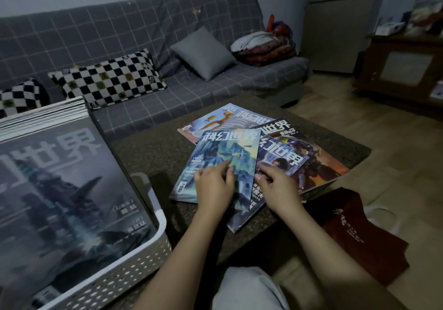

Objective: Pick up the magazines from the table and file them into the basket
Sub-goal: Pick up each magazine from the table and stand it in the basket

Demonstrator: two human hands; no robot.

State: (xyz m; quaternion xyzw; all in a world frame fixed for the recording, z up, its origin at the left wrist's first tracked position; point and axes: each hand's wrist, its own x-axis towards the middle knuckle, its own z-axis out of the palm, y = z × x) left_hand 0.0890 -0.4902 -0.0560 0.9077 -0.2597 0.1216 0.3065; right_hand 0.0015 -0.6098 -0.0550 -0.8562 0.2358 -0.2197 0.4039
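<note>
Four loose magazines are lying fanned across the dark table (148,151) in the head view, overlapping one another near its middle. On top, toward the left of the pile, a blue mountain-cover magazine (223,156) is resting tilted over the others; a dark-cover magazine (280,163) is showing just to its right, an orange-figure magazine (215,120) is peeking out at the far side, and a robot-cover magazine (316,161) is lying under them on the right. The left hand (214,185) is resting on the near part of the blue mountain-cover magazine, fingers lightly bent and pressing its right edge rather than closing around it. The right hand (279,187) is lying just beside it on the dark-cover magazine, fingers loosely curled with their tips touching the cover; I cannot tell whether it is pinching an edge. At the near left, a white perforated basket (134,261) is sitting touching the table's left edge, already holding a row of upright magazines (60,177). Beyond the table a grey checked sofa (167,34) is carrying checkerboard pillows (107,79), and a dark red bag (354,233) is lying on the floor at the near right.
</note>
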